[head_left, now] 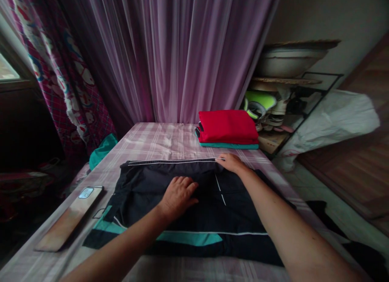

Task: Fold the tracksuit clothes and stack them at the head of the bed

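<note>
A black jacket with teal panels and white piping lies folded flat, its long zip edge running along the far side. My left hand rests palm down on the middle of the cloth, fingers extended and slightly bent. At the far edge, toward the right, my right hand has its fingers closed on the piped edge of the jacket. The thumb of that hand is mostly hidden. Part of the right side of the jacket is covered by my right forearm.
A folded red garment sits on a teal one at the back of the checked-cloth table. A phone lies at left. Purple curtains hang behind; a rack with a basin and a white bag stand right.
</note>
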`<action>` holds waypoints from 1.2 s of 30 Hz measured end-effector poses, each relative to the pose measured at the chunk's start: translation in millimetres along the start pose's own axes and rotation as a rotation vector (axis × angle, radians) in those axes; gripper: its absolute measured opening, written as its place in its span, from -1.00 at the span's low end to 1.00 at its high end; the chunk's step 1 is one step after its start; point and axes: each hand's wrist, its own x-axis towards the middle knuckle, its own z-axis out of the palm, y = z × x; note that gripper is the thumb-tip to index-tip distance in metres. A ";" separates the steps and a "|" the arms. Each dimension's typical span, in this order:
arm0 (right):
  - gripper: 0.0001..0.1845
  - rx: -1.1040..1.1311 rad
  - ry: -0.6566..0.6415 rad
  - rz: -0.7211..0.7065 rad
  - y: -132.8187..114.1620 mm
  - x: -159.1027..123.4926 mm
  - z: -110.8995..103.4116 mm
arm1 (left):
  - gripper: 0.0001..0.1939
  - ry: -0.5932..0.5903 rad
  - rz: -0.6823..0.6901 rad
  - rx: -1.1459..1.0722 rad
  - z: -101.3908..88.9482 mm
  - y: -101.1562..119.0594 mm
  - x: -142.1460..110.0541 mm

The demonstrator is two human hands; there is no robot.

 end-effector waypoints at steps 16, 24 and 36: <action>-0.60 -0.076 0.185 -0.036 -31.9 -9.3 -0.9 | -0.65 0.049 0.071 -0.192 13.3 -3.0 -17.2; -0.45 -0.004 0.110 -0.284 -104.0 -54.1 37.3 | -0.42 -0.068 -0.469 0.095 15.5 -115.8 -29.3; -0.37 0.042 0.038 -0.063 -141.0 -48.1 24.4 | -0.32 -0.185 -0.509 0.014 27.1 -130.9 -36.9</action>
